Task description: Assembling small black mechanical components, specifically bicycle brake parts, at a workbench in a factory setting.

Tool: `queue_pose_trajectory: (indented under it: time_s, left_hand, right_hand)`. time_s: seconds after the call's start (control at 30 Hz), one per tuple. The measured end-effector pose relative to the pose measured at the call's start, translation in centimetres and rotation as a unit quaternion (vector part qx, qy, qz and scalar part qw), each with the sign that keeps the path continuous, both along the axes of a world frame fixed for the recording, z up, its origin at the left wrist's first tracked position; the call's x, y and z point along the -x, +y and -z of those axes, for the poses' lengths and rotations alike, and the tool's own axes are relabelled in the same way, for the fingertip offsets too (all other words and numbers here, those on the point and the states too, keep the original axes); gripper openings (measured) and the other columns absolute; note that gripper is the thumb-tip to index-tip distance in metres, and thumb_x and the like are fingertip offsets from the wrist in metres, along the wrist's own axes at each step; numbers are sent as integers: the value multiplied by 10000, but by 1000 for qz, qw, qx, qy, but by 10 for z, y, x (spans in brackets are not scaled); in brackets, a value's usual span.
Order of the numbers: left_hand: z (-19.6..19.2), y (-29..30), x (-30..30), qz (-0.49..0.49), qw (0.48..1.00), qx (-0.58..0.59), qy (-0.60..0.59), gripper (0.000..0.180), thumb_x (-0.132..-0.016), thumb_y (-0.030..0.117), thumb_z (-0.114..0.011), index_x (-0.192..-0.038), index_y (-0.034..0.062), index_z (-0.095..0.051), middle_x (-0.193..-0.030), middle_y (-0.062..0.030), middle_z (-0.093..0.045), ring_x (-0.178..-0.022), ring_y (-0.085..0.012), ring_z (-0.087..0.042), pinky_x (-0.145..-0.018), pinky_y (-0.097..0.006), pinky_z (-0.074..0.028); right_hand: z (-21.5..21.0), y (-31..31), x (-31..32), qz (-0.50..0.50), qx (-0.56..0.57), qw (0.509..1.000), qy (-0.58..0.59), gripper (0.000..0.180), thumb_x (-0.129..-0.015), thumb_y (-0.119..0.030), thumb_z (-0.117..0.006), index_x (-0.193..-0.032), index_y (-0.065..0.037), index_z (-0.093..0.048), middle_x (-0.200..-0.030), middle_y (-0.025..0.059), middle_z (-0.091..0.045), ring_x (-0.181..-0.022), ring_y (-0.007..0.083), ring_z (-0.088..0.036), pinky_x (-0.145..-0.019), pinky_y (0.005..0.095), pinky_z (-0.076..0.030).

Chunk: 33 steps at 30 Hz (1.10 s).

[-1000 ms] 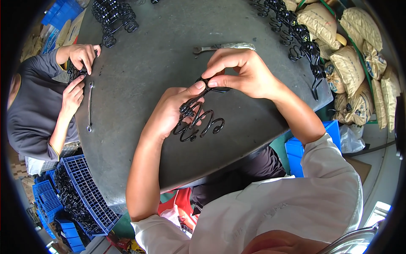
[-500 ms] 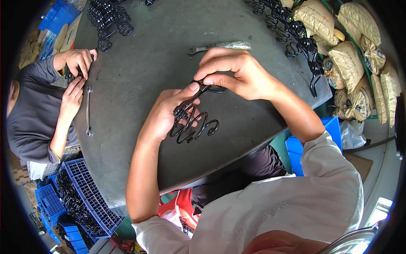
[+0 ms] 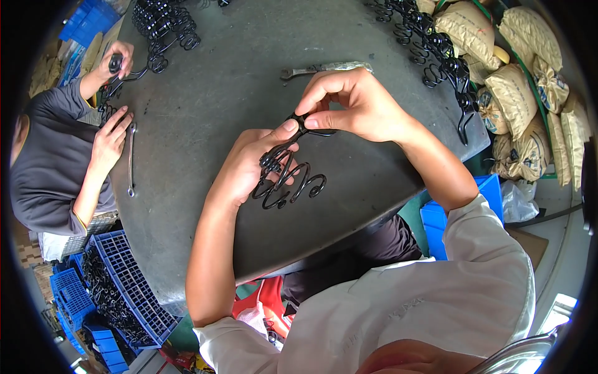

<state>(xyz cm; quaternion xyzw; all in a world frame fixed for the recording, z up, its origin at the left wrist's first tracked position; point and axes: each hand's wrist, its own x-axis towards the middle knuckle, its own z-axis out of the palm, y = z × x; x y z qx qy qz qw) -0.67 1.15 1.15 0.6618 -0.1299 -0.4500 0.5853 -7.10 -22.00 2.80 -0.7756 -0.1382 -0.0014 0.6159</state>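
My left hand [image 3: 244, 163] is closed round a black coil-spring assembly [image 3: 271, 164], a bent metal rod part with conical coils, held over the near half of the table. Its coils hang down to the right of my fingers. My right hand [image 3: 358, 109] pinches the upper end of the same assembly between thumb and forefinger, close to my left thumb. The small fitting between my fingertips is partly hidden. Just beyond my right hand lies an open-ended wrench [image 3: 327, 67] with a wrapped handle.
Across the left edge a co-worker [image 3: 59, 162] handles a similar black part, beside another wrench [image 3: 131, 159]. Black spring assemblies pile up at far left [image 3: 163, 25] and along the right [image 3: 439, 47]. The grey table [image 3: 187, 230] adjoins a blue crate [image 3: 134, 283] and sacks [image 3: 511, 93].
My hands keep their grip, and the assembly has shifted very slightly. The co-worker's farther hand has lifted away from the nearer one and now holds a dark rounded piece.
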Motion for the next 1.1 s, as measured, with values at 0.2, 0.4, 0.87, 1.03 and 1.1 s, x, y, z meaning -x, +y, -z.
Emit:
queue_pose_trajectory:
  time_s: [0.2, 0.4, 0.87, 1.03, 1.1]
  left_hand:
    - [1, 0, 0, 0, 1000, -5, -11, 698, -923, 652, -667, -948, -46, -670, -674, -94, -675, -570, -170, -683, -530, -245, -481]
    - [0, 2, 3, 0, 1000, -10, -12, 683, -934, 633, -647, -957, -49, -669, -680, -97, -678, -569, -173, -681, -530, -249, -481]
    - [4, -1, -1, -7, 1000, 27, -8, 615, -981, 544, -603, -989, -67, -669, -689, -131, -691, -555, -177, -670, -521, -252, -480]
    - [2, -1, 2, -7, 1000, 3, 4, 576, -1000, 502, -611, -986, -71, -671, -690, -162, -696, -534, -194, -664, -519, -257, -500]
    - [2, 0, 3, -3, 1000, 3, -5, 673, -946, 620, -644, -958, -52, -670, -667, -82, -667, -565, -156, -670, -519, -240, -466]
  right_hand:
    - [4, -1, 0, 22, 16, 1000, -16, 137, -858, 6, -822, -980, -12, -763, -940, 41, -701, -868, 114, -650, -758, 270, -523]
    - [6, 6, 3, 51, 32, 998, -13, 181, -867, -101, -848, -801, -38, -692, -814, -6, -672, -753, 92, -599, -672, 263, -475]
    - [7, 12, 2, 54, 168, 968, -177, 263, -887, -145, -815, -945, -46, -578, -768, 33, -527, -638, 170, -467, -591, 336, -415]
    - [1, 5, 7, 24, 165, 966, -196, 154, -863, 7, -734, -948, -23, -609, -790, 63, -584, -714, 204, -563, -663, 345, -464]
    - [3, 5, 6, 23, 153, 971, -180, 151, -873, -7, -744, -898, -15, -596, -777, 70, -576, -704, 214, -559, -646, 356, -453]
